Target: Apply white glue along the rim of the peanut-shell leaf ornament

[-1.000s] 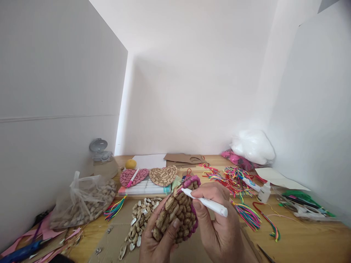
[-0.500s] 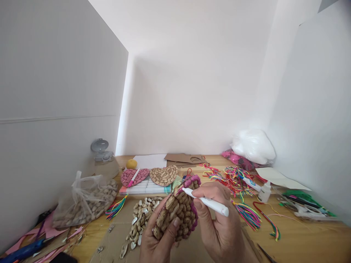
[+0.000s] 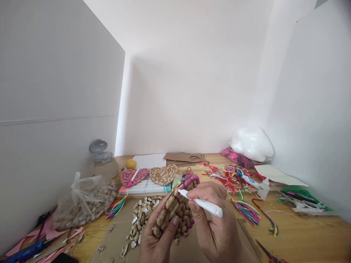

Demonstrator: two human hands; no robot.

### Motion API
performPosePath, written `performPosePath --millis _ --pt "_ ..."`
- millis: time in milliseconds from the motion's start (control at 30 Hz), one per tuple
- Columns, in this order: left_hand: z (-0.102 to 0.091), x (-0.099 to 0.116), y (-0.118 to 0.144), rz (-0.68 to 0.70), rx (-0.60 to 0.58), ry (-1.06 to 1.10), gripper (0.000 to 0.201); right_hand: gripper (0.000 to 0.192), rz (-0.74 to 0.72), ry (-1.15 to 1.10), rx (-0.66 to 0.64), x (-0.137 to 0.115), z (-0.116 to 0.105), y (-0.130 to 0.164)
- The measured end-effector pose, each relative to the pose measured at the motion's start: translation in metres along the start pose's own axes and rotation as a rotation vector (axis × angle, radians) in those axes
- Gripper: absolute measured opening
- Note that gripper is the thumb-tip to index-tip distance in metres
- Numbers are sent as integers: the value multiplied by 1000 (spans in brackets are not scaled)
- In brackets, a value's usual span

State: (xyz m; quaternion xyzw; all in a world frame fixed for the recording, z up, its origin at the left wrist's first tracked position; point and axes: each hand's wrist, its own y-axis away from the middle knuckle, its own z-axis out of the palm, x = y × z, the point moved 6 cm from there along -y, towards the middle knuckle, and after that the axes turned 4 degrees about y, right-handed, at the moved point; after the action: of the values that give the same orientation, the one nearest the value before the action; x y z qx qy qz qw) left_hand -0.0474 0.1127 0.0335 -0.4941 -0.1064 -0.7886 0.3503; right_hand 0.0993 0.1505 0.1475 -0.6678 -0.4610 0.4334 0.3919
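The left hand [image 3: 157,243] grips the lower edge of a peanut-shell heart [image 3: 175,212], thumb pressed on the shells and fingers closed behind it, holding it tilted up just above the desk [image 3: 301,233]. The right hand [image 3: 216,226] is closed around a white marker [image 3: 201,204], pen-fashion, its tip touching the heart's upper edge at about 12 o'clock, where the shells are already pink.

The step in hand looks like colouring the shells: the top rim is pink, while most of the face remains bare tan. The next move likely calls for small, steady strokes down onto the neighbouring shells, with the left hand turning the piece to offer fresh surface.

Just beyond the hands, at 10 o'clock, loose shells [image 3: 141,219] lie on cardboard [image 3: 115,244]. Farther left sits a bag of peanuts [image 3: 85,202]. At 11 o'clock lie a finished pink heart [image 3: 134,176] and an uncoloured heart [image 3: 163,174]. At 1 o'clock, coloured threads [image 3: 233,179] spread out, with a small white bottle [image 3: 263,189] beside them.
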Motion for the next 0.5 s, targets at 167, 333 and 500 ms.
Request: performPosePath --millis 167,333,500 --pt "-2 -2 0 -21 14 24 53 15 23 25 15 3 -3 -1" --pt "-2 -3 -1 -22 10 42 53 16 24 -6 0 4 -1 0" --pt "-3 -7 -1 -89 36 72 62 15 32 31 14 4 -3 -1"
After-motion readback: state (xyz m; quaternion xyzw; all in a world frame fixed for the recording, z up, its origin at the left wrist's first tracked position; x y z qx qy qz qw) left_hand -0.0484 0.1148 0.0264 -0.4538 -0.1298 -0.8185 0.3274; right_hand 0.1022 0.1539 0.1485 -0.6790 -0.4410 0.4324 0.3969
